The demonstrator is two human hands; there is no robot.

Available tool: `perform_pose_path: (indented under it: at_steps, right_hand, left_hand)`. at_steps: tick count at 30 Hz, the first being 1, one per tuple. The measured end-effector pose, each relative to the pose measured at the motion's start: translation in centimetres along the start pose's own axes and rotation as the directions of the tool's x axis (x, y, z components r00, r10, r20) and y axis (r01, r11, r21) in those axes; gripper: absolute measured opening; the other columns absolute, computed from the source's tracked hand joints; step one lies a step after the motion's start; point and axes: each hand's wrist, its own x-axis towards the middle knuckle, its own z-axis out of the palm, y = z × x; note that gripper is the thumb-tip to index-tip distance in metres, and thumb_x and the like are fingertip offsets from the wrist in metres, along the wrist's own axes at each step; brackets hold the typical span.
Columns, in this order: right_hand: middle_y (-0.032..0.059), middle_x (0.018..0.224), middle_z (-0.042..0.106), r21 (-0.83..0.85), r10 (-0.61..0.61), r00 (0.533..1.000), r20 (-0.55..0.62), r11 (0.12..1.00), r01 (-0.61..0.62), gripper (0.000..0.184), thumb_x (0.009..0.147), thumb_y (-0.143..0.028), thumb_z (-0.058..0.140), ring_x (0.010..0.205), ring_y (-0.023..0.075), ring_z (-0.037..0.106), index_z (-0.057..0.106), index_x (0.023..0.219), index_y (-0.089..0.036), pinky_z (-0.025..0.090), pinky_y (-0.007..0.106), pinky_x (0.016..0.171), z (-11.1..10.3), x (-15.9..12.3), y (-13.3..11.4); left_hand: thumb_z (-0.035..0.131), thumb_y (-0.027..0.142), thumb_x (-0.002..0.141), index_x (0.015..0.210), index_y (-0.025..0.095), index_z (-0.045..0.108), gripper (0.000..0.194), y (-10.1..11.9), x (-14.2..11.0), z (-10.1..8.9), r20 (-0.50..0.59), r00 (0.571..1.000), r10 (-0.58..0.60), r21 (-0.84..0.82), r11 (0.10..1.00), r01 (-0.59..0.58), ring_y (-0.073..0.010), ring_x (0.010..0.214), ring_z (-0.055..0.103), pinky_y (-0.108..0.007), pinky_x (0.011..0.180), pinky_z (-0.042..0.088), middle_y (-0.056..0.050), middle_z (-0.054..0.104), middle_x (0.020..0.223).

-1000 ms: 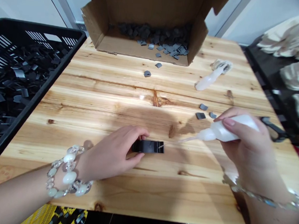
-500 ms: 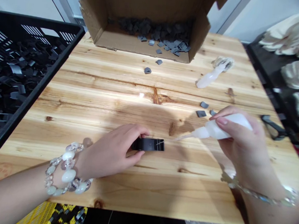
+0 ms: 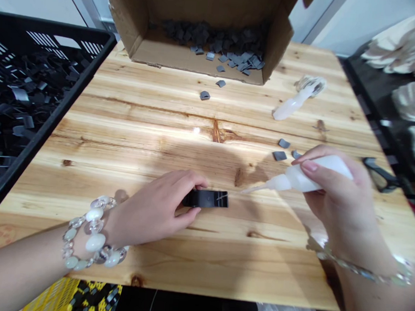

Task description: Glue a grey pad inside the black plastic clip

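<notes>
My left hand grips a small black plastic part between thumb and fingers, low over the wooden table. Its left end is hidden in the hand; thin ribs show at its right end. In my right hand is a white squeeze bottle, tilted with its thin nozzle pointing left and down. The nozzle tip is a little to the right of the black part, apart from it. Several small grey pieces lie just beyond the bottle.
A cardboard box with many grey pieces stands at the back. At left is a black crate of dark parts. A second white bottle lies at back right, near a black bracket-like part. A yellow basket is below the front edge.
Both hands keep nearly the same pose, the left on the black part and the right on the bottle. The whole view has shifted very slightly.
</notes>
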Motion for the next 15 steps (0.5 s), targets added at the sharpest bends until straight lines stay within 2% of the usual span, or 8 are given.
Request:
perform_pose_path:
  at_steps: [15]
  right_hand:
    - [-0.0019, 0.057, 0.054, -0.005, 0.003, 1.0, -0.018, 1.0, -0.003, 0.009, 0.06, -0.018, 0.074, 0.051, 0.0077, 0.045, 0.067, 0.065, -0.019, 0.03, 0.02, 0.044, 0.39, -0.2, -0.36]
  left_hand:
    - [0.053, 0.023, 0.087, 0.116, 0.02, 0.048, 0.03, 0.11, 0.09, -0.07, 0.016, 1.0, -0.003, -0.011, 1.0, 0.003, -0.0208, 0.103, 0.059, -0.036, 0.093, 0.047, -0.006, 0.061, 0.113]
